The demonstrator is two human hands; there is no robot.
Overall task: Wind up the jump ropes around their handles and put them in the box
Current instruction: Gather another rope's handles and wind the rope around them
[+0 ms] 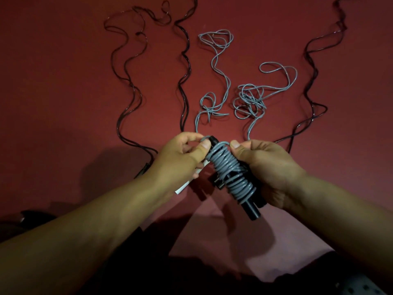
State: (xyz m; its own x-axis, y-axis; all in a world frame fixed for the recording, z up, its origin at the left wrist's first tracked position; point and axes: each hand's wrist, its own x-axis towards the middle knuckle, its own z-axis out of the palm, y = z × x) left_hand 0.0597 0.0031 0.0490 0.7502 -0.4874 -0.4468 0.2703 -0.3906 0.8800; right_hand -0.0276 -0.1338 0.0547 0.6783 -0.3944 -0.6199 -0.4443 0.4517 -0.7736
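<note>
Thin grey plastic-coated jump rope (230,167), springy, light, half wound on paired black cylindrical handles (251,207); right hand (274,173) grips bundle, left hand (182,158) pinches strand at top end; keep tension or coils slip

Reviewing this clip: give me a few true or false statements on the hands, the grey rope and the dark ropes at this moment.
1. Grey rope is wound around the black handles. True.
2. All of the grey rope is wound up. False: loose grey loops lie on the red surface.
3. The right hand holds the wound bundle. True.
4. The left hand lies flat on the surface. False: it pinches the rope at the handles' top end.
5. The dark ropes are wound up. False: they lie stretched out in wavy lines.
</note>
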